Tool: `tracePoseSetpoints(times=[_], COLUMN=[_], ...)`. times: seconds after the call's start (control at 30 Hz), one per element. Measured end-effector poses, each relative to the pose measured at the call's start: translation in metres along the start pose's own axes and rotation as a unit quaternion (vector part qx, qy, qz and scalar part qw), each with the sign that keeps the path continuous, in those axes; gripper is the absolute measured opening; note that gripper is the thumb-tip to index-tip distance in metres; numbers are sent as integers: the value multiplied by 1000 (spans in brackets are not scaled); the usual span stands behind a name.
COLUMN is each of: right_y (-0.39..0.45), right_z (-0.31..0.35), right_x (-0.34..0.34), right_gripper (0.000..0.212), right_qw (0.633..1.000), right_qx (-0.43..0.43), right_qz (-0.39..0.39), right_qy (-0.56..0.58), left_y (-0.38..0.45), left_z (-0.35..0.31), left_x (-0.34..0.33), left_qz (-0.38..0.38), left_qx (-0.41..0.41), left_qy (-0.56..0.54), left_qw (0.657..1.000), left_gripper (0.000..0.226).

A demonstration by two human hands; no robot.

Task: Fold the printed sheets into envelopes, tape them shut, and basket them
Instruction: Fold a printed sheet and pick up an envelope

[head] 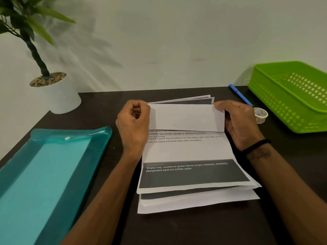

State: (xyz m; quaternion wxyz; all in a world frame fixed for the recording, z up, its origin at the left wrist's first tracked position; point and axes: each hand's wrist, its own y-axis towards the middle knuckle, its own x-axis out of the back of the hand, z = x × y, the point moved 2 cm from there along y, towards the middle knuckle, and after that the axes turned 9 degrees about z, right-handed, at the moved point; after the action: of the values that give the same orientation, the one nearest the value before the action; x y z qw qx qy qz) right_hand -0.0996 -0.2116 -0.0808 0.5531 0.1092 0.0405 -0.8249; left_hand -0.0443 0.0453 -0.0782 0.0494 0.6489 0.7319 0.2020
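Note:
A stack of printed sheets (196,200) lies on the dark table (177,230) in front of me. The top sheet (187,151) has its far part folded toward me, showing a blank white flap (185,117) over the printed text. My left hand (132,124) pinches the flap's left corner. At the right corner my right hand (237,121) pinches the flap between thumb and fingers. A roll of clear tape (260,114) sits just right of my right hand. The green plastic basket (290,96) stands at the far right, with nothing visible inside.
A blue pen (240,95) lies between the stack and the basket. A teal plastic folder (46,177) covers the left of the table. A potted plant in a white pot (58,96) stands at the back left against the wall.

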Motion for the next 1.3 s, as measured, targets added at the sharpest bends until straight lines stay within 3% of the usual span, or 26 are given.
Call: tracePoseSetpoints(times=[0.13, 0.33, 0.47, 0.63, 0.87, 1.3], right_y=[3, -1, -5, -9, -1, 2], right_z=[0, 0, 0, 0, -3, 1], right_x=[5, 6, 0, -3, 4, 6], right_gripper=[9, 11, 39, 32, 23, 27], right_qw=[1000, 998, 998, 990, 993, 997], right_qx=[-12, -26, -3, 38, 35, 25], right_qz=[-28, -21, 48, 120, 102, 70], right_qy=[-1, 60, 40, -63, -55, -19], left_y=[-1, -19, -20, -17, -16, -15], left_z=[3, -3, 3, 7, 5, 5], left_x=[0, 5, 9, 9, 6, 9], left_qz=[88, 183, 148, 126, 137, 141], left_qx=[29, 85, 90, 89, 79, 84], left_qy=[-44, -87, -105, -175, -213, -208], left_qw=[995, 976, 979, 972, 964, 964], left_gripper=[23, 26, 24, 21, 18, 18])
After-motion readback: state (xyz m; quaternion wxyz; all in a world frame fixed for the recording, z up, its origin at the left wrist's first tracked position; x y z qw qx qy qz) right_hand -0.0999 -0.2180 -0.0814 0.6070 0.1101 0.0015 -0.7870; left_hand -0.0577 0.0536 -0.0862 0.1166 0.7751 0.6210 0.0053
